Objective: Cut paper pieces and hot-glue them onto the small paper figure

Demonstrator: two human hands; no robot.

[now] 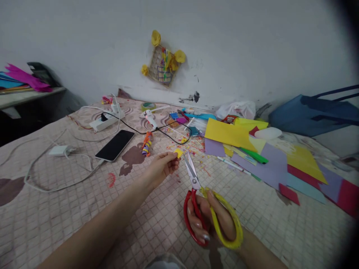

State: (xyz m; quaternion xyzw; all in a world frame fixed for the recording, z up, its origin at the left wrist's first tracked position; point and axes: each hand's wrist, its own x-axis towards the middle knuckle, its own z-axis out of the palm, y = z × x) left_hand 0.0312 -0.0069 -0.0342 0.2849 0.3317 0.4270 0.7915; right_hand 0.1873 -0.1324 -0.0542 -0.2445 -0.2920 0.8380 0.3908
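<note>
Between the thumb and fingers of my left hand is a small piece of yellow paper. My right hand grips a pair of scissors with one red and one yellow handle. The blades are slightly parted and point away from me, just right of the paper and apart from it. Small paper scraps are scattered on the patterned cloth beyond the blades. A little purple, yellow and orange craft piece lies beyond my left hand.
Left are a phone, a white charger and a power strip with trailing cords. A white glue gun lies farther back. Coloured paper sheets and a marker cover the right side. A blue bag stands by the wall.
</note>
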